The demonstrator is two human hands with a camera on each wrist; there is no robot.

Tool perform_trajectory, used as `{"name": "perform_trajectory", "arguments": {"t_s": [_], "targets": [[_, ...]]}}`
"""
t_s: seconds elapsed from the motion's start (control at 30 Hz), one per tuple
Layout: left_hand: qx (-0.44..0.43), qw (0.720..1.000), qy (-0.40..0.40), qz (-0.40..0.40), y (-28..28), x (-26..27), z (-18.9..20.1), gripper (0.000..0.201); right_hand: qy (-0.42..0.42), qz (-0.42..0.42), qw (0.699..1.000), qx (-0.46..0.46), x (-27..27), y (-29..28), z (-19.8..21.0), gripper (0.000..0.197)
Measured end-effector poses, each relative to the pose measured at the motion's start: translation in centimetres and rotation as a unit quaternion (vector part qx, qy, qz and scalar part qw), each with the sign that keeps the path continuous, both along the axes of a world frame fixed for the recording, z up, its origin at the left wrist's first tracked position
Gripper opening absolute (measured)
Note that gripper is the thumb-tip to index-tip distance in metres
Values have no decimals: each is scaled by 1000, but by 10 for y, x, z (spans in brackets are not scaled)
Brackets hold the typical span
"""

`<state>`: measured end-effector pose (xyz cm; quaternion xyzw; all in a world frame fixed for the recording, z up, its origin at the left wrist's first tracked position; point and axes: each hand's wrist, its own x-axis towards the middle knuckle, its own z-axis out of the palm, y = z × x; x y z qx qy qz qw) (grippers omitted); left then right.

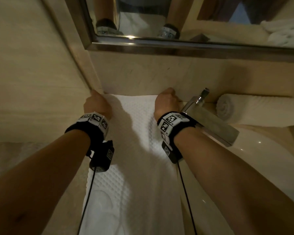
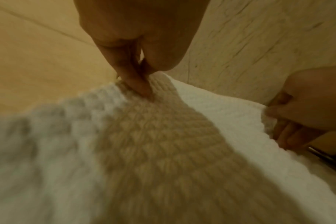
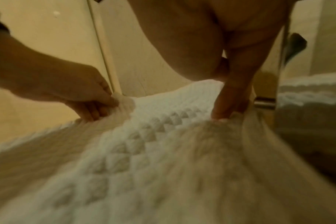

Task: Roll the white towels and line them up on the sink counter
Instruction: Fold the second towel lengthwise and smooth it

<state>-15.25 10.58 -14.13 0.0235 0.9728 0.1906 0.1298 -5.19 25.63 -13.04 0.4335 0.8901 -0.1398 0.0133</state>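
Bare forearms with black wrist straps fill the lower part of the head view, reaching up the frame to the far end of a white waffle-textured towel (image 1: 137, 150) laid flat on the beige stone sink counter (image 1: 210, 100). Its long axis runs from the bottom of the frame up toward the wall, so a roll would likely start at the pinched far edge and come down-frame. At centre left the left hand (image 1: 97, 106) and at centre right the right hand (image 1: 167, 102) each pinch a far corner, equally near. One rolled white towel (image 1: 260, 110) lies at the right, beyond the chrome faucet (image 1: 210, 122). From the left wrist, thumb and fingers (image 2: 136, 81) clamp the raised-diamond weave at upper centre. From the right wrist, fingers (image 3: 228, 104) nip the corner at centre right.
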Motion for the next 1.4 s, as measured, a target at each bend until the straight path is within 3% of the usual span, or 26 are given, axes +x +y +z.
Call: {"name": "perform_trajectory", "arguments": {"t_s": [0.1, 0.17, 0.23, 0.37, 0.47, 0.63, 0.83, 0.93, 1.07, 1.17, 1.3, 1.4], "targets": [[59, 998, 38, 11, -1, 13, -13, 55, 21, 56, 998, -23, 11, -6, -5, 38], [65, 992, 100, -52, -2, 23, -19, 49, 14, 114, 993, 10, 20, -15, -3, 43], [20, 982, 127, -136, -4, 36, -20, 44, 11, 180, 983, 20, 36, -28, -2, 51], [-44, 966, 114, -226, -8, 75, -14, 44, 31, 245, 968, -53, 87, -52, -3, 41], [-53, 970, 84, -220, -19, 105, -7, 51, 47, 252, 964, -73, 123, -67, -3, 37], [-86, 975, 44, -199, -61, 165, 7, 55, -15, 299, 945, -135, 175, -100, 7, 36], [-89, 986, 28, -136, -137, 267, 5, 57, -34, 299, 944, -133, 266, -155, -5, 51], [-87, 987, 22, -133, -177, 317, -3, 61, -20, 282, 951, -126, 308, -175, -9, 47], [-48, 997, -2, -61, -216, 357, -8, 69, -16, 248, 961, -118, 344, -198, -11, 45], [46, 997, -59, 15, -239, 374, -12, 79, 32, 157, 979, -129, 370, -216, -18, 42], [205, 960, -147, 123, -267, 386, -29, 83, 102, 21, 990, -99, 411, -232, -39, 31], [256, 938, -171, 157, -287, 399, -42, 78, 154, -79, 981, -93, 437, -242, -57, 27]]}}
